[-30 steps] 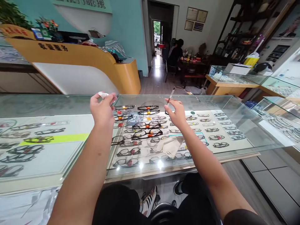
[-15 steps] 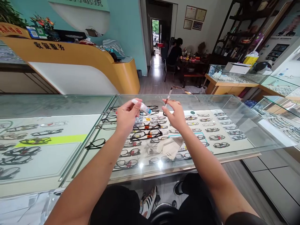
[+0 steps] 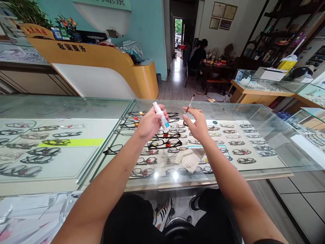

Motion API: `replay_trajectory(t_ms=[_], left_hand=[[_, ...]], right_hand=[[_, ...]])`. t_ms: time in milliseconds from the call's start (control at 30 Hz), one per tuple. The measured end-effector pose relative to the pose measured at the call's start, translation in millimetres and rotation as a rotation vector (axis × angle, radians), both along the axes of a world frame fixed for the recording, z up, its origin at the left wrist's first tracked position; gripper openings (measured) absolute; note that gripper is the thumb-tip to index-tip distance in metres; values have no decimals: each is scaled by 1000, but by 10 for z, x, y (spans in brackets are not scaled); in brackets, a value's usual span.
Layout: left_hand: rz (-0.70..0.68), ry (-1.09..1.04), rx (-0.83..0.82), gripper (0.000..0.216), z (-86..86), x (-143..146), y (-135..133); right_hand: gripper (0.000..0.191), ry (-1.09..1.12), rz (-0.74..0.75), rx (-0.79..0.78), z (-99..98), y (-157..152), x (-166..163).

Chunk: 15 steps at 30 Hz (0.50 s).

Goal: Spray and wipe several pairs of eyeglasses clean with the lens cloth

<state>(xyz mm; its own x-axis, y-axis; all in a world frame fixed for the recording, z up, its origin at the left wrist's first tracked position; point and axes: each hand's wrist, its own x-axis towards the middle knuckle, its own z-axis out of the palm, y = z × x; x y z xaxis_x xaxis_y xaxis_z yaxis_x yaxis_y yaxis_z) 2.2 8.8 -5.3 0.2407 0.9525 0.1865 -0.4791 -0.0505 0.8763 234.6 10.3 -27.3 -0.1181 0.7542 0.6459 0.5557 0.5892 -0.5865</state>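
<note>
My left hand [image 3: 150, 123] is closed around a small white spray bottle [image 3: 162, 118] with a blue and green label, its capped end tilted up to the left. To the right of it, my right hand [image 3: 196, 122] pinches a pair of eyeglasses [image 3: 191, 101] with a brownish frame; one temple stretches out to the right above the hand. Both hands are raised over the glass counter. Below them a beige cleaning cloth [image 3: 189, 159] lies crumpled on the glass. Black eyeglasses [image 3: 165, 143] are just beneath the bottle.
The glass display counter [image 3: 203, 179] holds rows of eyeglasses. Another black pair [image 3: 113, 149] lies left of my left forearm. Papers [image 3: 33, 217] are at the lower left. Beyond stand a yellow reception desk [image 3: 101, 56] and a seated person [image 3: 199, 57] at a table.
My left hand has turned the spray bottle from a slanted, nearly lying pose to a more upright one. The view has shifted left; my right hand keeps hold of the eyeglasses.
</note>
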Motion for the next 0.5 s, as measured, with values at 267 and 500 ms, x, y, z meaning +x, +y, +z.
replay_trajectory(t_ms=[267, 500], left_hand=[[-55, 155, 53, 68, -55, 13, 6], [4, 205, 47, 58, -41, -8, 8]], right_hand=[[35, 187, 77, -124, 55, -41, 20], [39, 375, 323, -395, 179, -84, 29]])
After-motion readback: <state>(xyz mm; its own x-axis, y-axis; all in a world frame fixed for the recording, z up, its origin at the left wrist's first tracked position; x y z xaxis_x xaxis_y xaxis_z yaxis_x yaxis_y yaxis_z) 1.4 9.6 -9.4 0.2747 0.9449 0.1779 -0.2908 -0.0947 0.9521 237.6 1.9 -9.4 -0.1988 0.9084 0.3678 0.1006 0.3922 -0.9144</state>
